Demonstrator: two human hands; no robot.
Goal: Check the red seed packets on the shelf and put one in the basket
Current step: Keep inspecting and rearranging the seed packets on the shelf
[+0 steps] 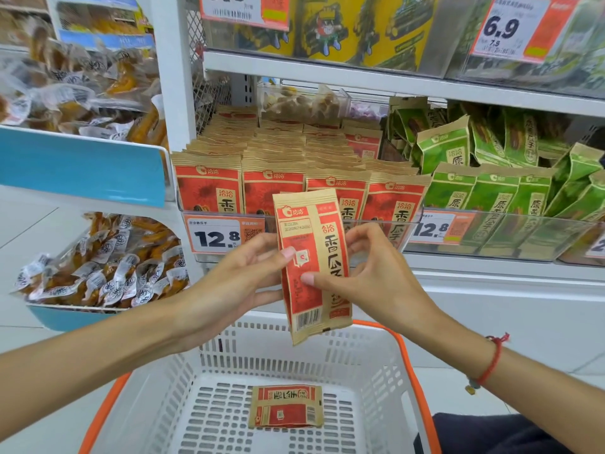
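I hold a red and tan seed packet [311, 263] upright in front of the shelf, its back with a barcode facing me. My left hand [242, 273] grips its left edge, thumb on the front. My right hand [363, 273] pinches its right side, thumb pressed on the packet's middle. Rows of matching red seed packets [271, 152] fill the shelf behind. Below, a white basket [376, 371] with orange handles holds one red seed packet [286, 406] lying flat on its bottom.
Green seed packets [497, 168] stand to the right on the same shelf. Price tags reading 12.8 [217, 237] hang on the clear shelf front. Bins of wrapped snacks [98, 267] sit at the left. Yellow packs [343, 27] fill the shelf above.
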